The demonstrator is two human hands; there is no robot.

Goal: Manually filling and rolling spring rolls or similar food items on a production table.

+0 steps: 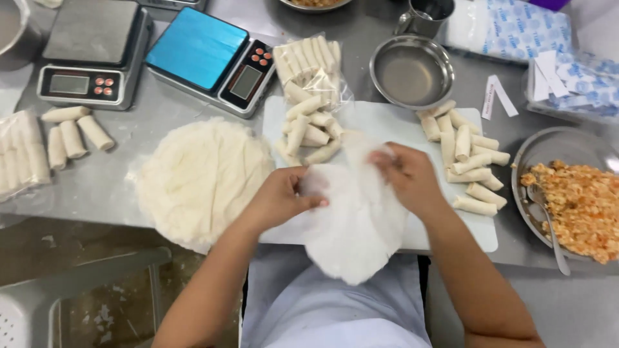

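**Both hands on a thin wrapper sheet over the cutting board**

Head view: a clear bag of rolled spring rolls [314, 61] lies at the top edge of the white cutting board [480, 235], and another clear bag of rolls [22, 158] sits at the desk's far left. Blue-and-white printed packages [516, 29] lie at the upper right, with a small white paper slip [500, 96] beside them.

2 digital scales, one grey [93, 51] and one with a blue top [209, 58], stand at the back of the steel desk [97, 187]. A stack of round wrappers [203, 177] lies left of the board. Loose rolls [467, 158] lie on the board's right part.

An empty steel bowl [412, 71] stands behind the board. A steel dish [554, 145] at right holds orange filling [580, 206] and a spoon [548, 222].

The left hand [280, 196] and right hand [406, 174] each pinch the wrapper sheet [354, 225], which hangs over the board's near edge.
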